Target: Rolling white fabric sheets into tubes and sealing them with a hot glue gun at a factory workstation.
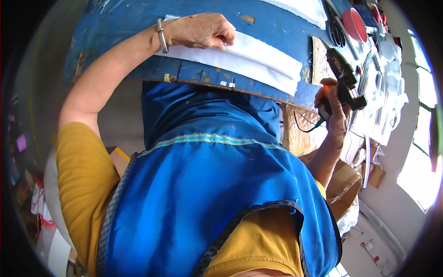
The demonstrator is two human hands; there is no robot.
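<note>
My left hand [203, 30] rests on a white strip of fabric [251, 57] that lies across the blue painted workbench [138, 18]; the fingers are curled and press down on the strip's upper edge. A metal bangle sits on that wrist. My right hand [334, 111] grips a black glue gun [344, 78] with an orange trigger, held up beside the bench's right end, nozzle pointing away. Its black cord [307, 127] loops down from the handle.
My blue apron [217, 184] over a yellow shirt fills the lower middle. A red round dish [354, 24] and clear plastic packets [385, 92] lie at the far right. Cardboard boxes [346, 184] stand on the floor at right. Windows [424, 124] are at the right rim.
</note>
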